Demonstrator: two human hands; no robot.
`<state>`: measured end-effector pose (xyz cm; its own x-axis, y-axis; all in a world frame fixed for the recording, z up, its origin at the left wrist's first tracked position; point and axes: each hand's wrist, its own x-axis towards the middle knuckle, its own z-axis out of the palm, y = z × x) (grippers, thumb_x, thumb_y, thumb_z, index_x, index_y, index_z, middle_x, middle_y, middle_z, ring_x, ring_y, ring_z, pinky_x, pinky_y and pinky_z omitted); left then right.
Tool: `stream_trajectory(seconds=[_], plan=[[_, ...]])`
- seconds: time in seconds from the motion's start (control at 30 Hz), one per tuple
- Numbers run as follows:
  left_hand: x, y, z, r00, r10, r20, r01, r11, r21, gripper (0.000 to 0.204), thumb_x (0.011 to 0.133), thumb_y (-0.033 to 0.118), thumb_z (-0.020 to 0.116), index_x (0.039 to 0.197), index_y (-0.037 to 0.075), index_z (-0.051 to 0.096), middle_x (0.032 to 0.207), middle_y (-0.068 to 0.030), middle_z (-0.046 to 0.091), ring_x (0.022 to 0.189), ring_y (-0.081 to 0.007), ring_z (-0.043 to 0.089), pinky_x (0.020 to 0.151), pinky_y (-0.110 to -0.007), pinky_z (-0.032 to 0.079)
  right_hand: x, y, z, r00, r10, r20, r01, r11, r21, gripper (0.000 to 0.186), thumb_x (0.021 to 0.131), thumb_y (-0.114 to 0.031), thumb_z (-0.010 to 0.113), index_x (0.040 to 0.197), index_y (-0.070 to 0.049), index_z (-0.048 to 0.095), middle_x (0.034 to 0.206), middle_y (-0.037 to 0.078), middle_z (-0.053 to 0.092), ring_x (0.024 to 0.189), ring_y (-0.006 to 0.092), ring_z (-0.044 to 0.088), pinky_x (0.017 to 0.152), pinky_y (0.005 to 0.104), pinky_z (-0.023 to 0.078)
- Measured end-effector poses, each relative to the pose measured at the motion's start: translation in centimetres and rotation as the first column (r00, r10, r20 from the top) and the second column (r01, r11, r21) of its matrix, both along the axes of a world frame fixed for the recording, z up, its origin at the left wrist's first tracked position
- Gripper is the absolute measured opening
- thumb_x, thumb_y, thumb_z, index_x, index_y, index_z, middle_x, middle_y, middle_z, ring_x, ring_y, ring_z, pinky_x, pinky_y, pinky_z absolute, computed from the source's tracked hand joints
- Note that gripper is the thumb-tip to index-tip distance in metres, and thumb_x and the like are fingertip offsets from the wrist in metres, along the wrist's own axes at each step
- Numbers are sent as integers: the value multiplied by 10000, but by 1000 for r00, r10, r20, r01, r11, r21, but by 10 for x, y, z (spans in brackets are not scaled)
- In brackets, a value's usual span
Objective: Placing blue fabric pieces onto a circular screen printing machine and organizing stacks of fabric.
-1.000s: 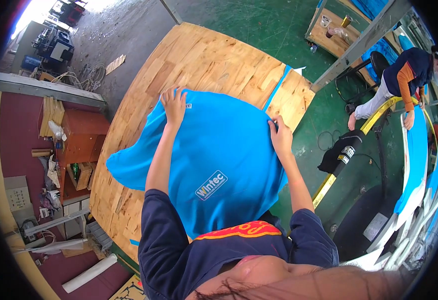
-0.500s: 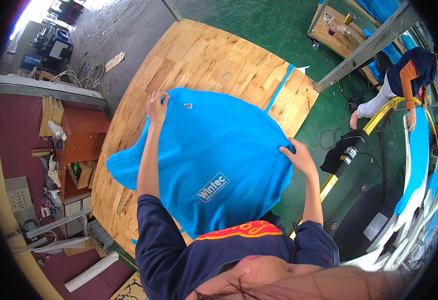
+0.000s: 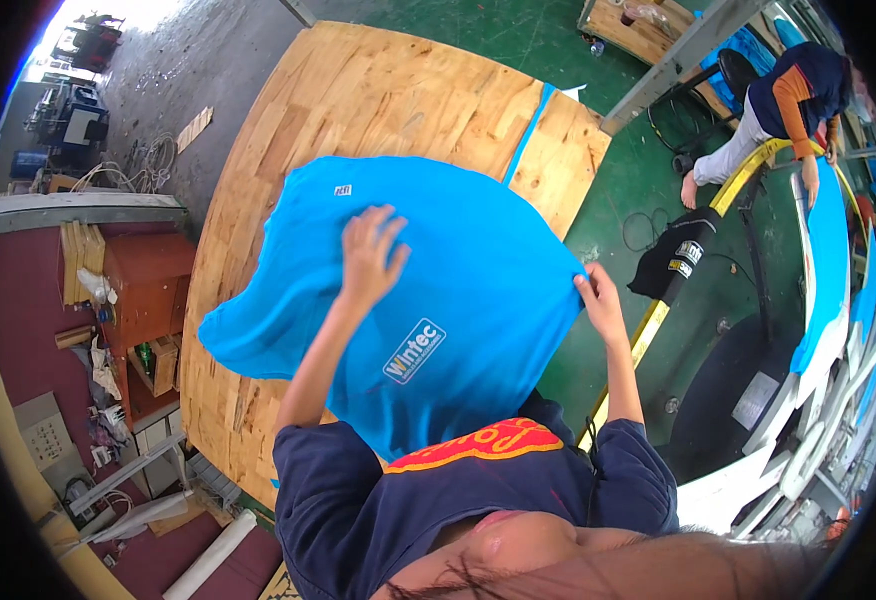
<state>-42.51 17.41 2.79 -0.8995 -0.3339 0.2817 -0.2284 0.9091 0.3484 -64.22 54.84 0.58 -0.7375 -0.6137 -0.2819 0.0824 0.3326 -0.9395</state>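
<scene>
A large blue fabric cover (image 3: 478, 260) is spread over the wooden table (image 3: 388, 90), its near end hanging down against my body. It has a curved far edge, a printed white-outlined label patch and a small white tag near its far left corner. My left hand (image 3: 371, 258) hovers over or rests on the upper middle of the cloth, fingers spread; whether it touches cannot be made out. At the right-hand edge, my right hand (image 3: 601, 300) pinches the border of the cover between thumb and fingers, pulling it into a slight point.
A blue strip (image 3: 530, 135) crosses the table's far right part. Beyond the right edge are a yellow bar (image 3: 648, 330) with a black cloth (image 3: 670, 255) on it and a co-worker (image 3: 793, 100) handling blue-covered pieces. A red-brown cabinet (image 3: 148, 285) stands at the left.
My left hand has let go of the cover's far left edge and moved right and nearer, onto the middle of the cloth. My right hand still grips the right border.
</scene>
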Motion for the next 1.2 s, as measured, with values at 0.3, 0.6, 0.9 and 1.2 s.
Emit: stream_trajectory(seconds=[0.3, 0.6, 0.9, 1.2], plan=[[100, 185, 21, 832, -444, 332, 394, 895, 209, 741, 860, 492, 697, 1522, 256, 462, 1657, -120, 277, 1527, -360, 242, 1217, -589, 152, 20, 40, -26, 955, 87, 284, -112, 991, 73, 212, 1033, -259, 614, 1015, -48, 632, 821, -19, 599, 774, 65, 529, 717, 261, 437], [193, 260, 3, 741, -669, 63, 636, 729, 254, 677, 883, 384, 705, 1485, 167, 485, 1652, -133, 278, 1527, -384, 232, 1210, -563, 218, 92, 76, -75, 757, -150, 636, 351, 914, -203, 331, 1026, -408, 590, 1183, -117, 601, 991, -37, 649, 897, 98, 607, 803, 282, 492], [270, 297, -9, 943, -312, 119, 295, 945, 138, 647, 882, 412, 674, 1456, 152, 528, 1654, -180, 248, 1523, -410, 217, 1215, -570, 195, 193, 126, -106, 676, -139, 724, 425, 876, -228, 269, 1018, -339, 619, 1215, -157, 593, 1097, -6, 693, 996, 159, 649, 885, 356, 509], [289, 322, -21, 863, -497, -93, 505, 852, 137, 412, 899, 307, 672, 1263, 116, 651, 1483, -137, 509, 1448, -354, 384, 1187, -515, 292, 259, 130, -83, 755, 10, 655, 290, 892, -348, 298, 1007, -388, 624, 1212, -176, 580, 1151, -11, 654, 1094, 159, 592, 942, 433, 457]])
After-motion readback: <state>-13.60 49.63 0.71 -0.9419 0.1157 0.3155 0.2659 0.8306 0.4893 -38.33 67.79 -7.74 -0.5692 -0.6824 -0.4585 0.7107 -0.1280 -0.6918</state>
